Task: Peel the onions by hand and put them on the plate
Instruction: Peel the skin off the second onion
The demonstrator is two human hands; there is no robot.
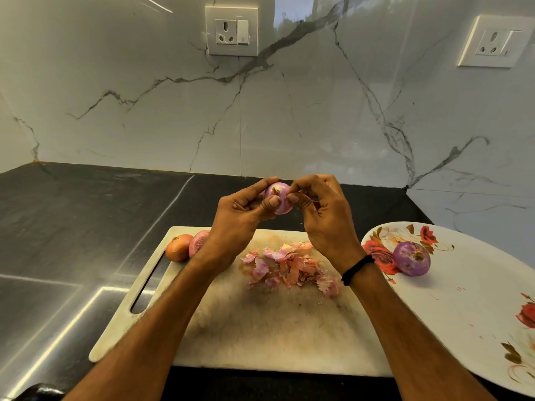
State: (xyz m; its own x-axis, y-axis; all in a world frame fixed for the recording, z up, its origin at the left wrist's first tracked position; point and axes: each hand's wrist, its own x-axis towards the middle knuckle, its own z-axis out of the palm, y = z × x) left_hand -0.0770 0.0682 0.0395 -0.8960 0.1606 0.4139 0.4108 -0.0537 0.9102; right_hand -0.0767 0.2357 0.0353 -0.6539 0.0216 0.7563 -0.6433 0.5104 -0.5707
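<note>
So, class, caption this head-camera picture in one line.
Both hands peel an onion above the board; one peeled onion sits on the plate.

The near half of the cutting board is left bare. Its middle is taken up by a heap of peels, its far left corner by two onions. On the plate, wide bare room is found beside one peeled onion.

One pinkish onion sat raised in fingertips; a peeled purple onion lay on the floral plate — two more waited, touching.
</note>
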